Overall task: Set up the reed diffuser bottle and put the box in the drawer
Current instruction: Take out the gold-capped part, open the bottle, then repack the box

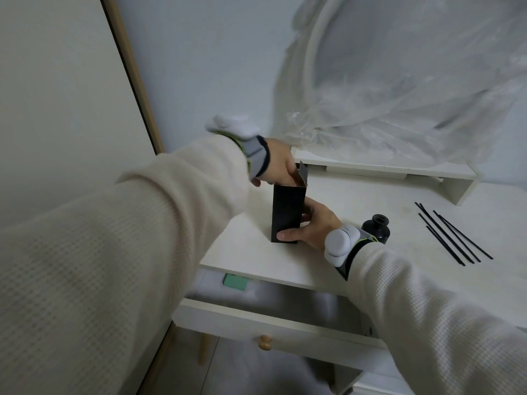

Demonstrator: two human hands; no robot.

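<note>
A tall black box (286,215) stands upright on the white dressing table (356,252), its top flap open. My right hand (312,225) grips the box low on its right side. My left hand (278,163) is at the box's open top with its fingers reaching inside; what they touch is hidden. A black diffuser bottle (376,228) with an open neck stands just right of my right wrist. Several black reeds (453,233) lie loose on the table farther right. Below the table's front edge the drawer (256,320) is pulled open.
A green block (235,282) lies in the drawer's left back corner. The drawer front carries a wooden knob (265,342). A low white shelf (385,168) runs along the table's back, with a plastic-wrapped round mirror (399,67) above. A wardrobe panel (57,95) stands at the left.
</note>
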